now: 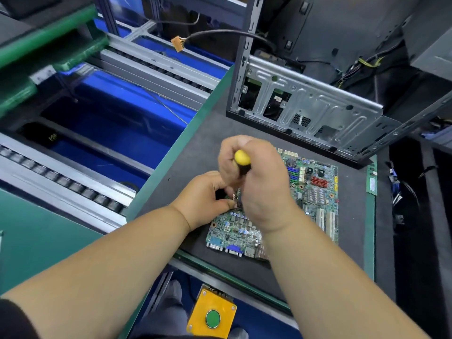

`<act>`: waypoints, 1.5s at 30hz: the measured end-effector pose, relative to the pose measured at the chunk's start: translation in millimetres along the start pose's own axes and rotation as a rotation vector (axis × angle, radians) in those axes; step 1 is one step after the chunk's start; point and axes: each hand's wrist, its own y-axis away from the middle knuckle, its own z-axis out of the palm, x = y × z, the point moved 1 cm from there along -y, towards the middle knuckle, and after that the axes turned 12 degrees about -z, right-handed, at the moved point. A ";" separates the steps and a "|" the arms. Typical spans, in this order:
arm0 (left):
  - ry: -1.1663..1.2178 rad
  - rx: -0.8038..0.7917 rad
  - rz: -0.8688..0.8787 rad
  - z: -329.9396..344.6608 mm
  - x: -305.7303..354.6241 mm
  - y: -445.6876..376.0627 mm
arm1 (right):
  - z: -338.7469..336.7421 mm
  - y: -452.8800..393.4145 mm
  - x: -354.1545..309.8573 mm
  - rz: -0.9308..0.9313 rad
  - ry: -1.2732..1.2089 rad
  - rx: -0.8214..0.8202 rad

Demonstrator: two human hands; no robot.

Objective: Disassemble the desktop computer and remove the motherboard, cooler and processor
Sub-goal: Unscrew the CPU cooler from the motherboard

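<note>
I see the motherboard [315, 192] lying flat on the dark mat [195, 148] of the worktop, near its front edge, already out of the computer case [315, 106], which stands open at the back of the mat with its bare metal tray facing me. My right hand [261, 182] is wrapped around a screwdriver [242, 162] with a yellow cap and black grip, held upright with the tip pointing down onto the left part of the board; the tip itself is hidden between my hands. My left hand [205, 196] sits just beside it, fingers curled and pinching something small at the board's left edge; I cannot tell what, the fingers cover it. The two hands are touching or nearly so. The board's rear ports face the front edge of the worktop, white slots along its right side. A green memory stick [371, 177] lies on the right edge of the mat, apart from the board. An orange plug [177, 44] on a black cable hangs in the air behind the case's left corner. A roller conveyor [73, 184] runs past the left edge, with blue bins under it. Below the front edge hangs a yellow box with a green button [212, 318].
</note>
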 end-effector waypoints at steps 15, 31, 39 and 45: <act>0.047 0.002 0.030 1.1 -0.1 -1.0 | -0.3 6.9 -2.4 0.022 0.203 0.432; -0.024 0.015 0.071 -1.0 2.0 0.1 | -22.5 4.9 -4.3 0.030 -0.041 -0.064; -0.089 0.014 0.059 1.3 3.2 -0.4 | 5.0 18.4 -1.0 -0.105 0.178 0.228; -0.032 0.010 0.059 0.8 1.9 2.9 | -6.5 -11.5 -10.2 0.031 -0.058 -0.135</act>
